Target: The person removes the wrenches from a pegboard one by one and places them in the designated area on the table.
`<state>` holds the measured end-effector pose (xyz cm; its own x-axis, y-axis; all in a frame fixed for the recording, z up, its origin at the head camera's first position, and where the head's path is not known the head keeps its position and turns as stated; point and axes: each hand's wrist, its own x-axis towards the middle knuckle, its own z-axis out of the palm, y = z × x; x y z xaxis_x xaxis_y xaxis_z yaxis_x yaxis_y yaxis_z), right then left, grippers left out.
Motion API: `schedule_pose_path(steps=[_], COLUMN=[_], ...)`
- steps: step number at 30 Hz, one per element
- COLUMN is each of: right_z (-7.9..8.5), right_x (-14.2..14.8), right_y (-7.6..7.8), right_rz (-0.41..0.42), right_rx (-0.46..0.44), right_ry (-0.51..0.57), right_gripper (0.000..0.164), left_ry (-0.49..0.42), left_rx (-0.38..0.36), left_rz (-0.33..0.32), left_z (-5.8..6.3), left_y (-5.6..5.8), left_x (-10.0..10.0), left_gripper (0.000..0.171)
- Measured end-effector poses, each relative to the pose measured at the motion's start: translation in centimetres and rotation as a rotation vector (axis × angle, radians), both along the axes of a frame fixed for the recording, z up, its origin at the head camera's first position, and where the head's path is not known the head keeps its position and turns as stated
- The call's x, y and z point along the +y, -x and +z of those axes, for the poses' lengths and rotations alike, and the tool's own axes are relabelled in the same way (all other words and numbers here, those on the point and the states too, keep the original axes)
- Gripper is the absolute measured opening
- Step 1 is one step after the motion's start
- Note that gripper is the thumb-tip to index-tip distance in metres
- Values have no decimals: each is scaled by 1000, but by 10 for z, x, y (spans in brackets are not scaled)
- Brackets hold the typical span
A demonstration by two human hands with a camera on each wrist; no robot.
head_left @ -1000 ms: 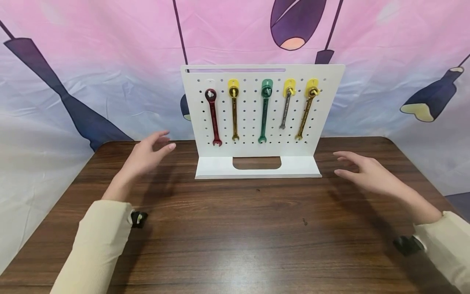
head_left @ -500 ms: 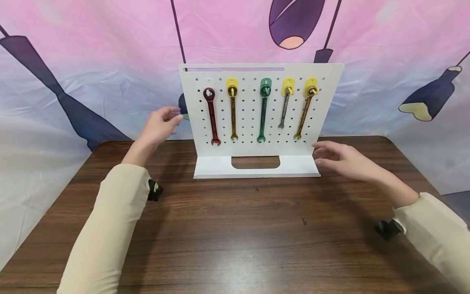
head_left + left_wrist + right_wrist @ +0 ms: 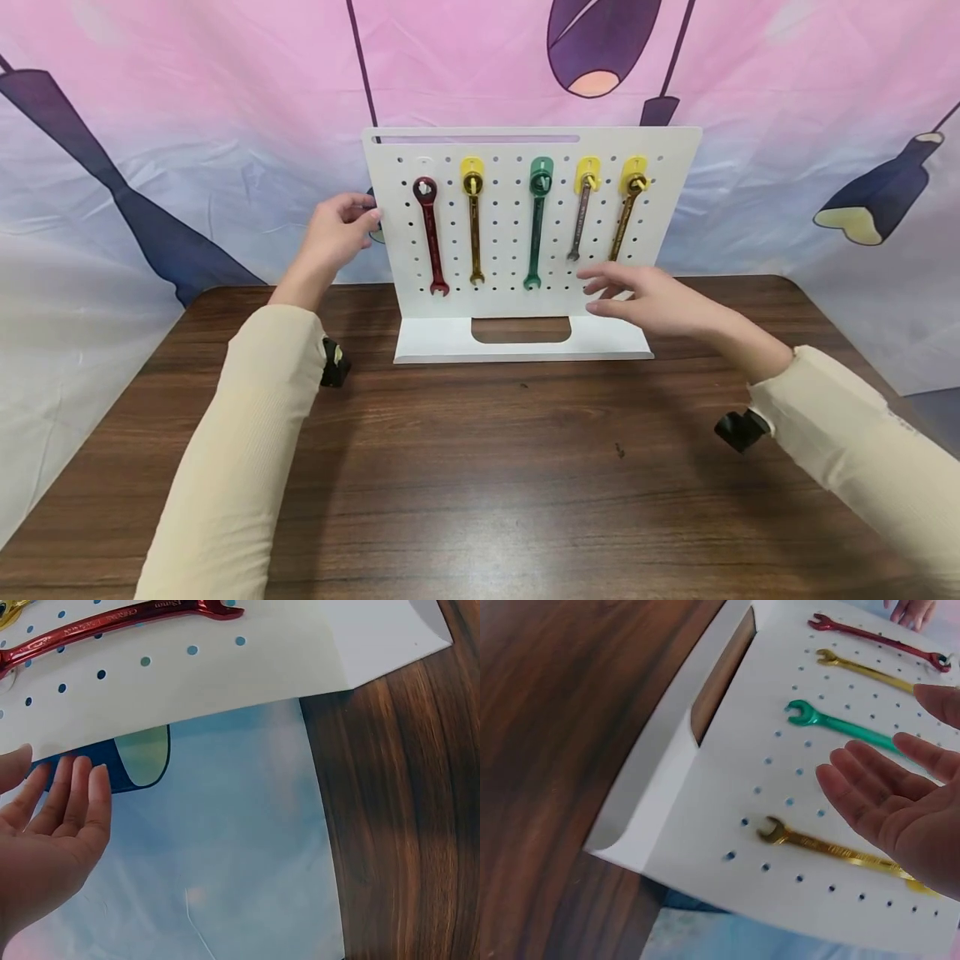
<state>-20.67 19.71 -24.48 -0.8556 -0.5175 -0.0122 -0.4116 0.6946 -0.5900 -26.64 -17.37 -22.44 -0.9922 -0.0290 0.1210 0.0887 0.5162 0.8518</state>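
A white pegboard (image 3: pixel 408 304) stands on the table, with several combination wrenches hanging from its hooks. From left to right come a red wrench (image 3: pixel 432 237), a gold wrench (image 3: pixel 475 237), a green wrench (image 3: pixel 536 237), a shorter silver wrench (image 3: pixel 580 221) and another gold wrench (image 3: pixel 623 223). My left hand (image 3: pixel 335 237) is at the board's left edge, thumb in front, fingers loosely extended with nothing in them. In front of the board's lower right, my right hand (image 3: pixel 652 298) reaches in with relaxed, parted fingers, hiding the right gold wrench's lower end. The right wrist view has the silver wrench hidden behind that hand.
The brown wooden table (image 3: pixel 480 467) extends in front of the board. The board's flat white foot (image 3: pixel 435 340) has a cut-out in its middle. A printed cloth (image 3: pixel 247 167) hangs behind the table's back edge. Both sleeves carry a small black wrist device (image 3: pixel 741 430).
My left hand has moved up and right to the board's left edge. The right hand has travelled left, from beside the board to in front of its lower right. The wrenches still hang.
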Motion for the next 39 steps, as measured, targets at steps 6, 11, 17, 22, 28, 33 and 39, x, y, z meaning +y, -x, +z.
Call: schedule_pose_path(steps=[6,11,17,22,28,33,39], right_z=[9,16,23,27,29,31,26], right_x=[-23,-44,-66,-82,-99,-113,-129], right_y=[9,14,22,29,39,45,56], right_rz=[23,35,79,74,85,54,9], right_rx=[3,-12,-48,-74,-121,-124,-145], right_ry=[13,31,62,96,159,203,293], right_gripper=[45,45,43,42,41,40,38], left_ry=[-76,-118,-139,-128,-98,-97,-99], left_rx=[13,7,-2,-6,14,13,7], left_rz=[45,88,112,111,115,121,127], left_z=[0,-2,-2,-1,-1,0,-1], left_y=[3,5,6,6,7,6,7], left_x=[4,5,6,7,7,9,9], left_gripper=[36,34,34,35,32,31,28])
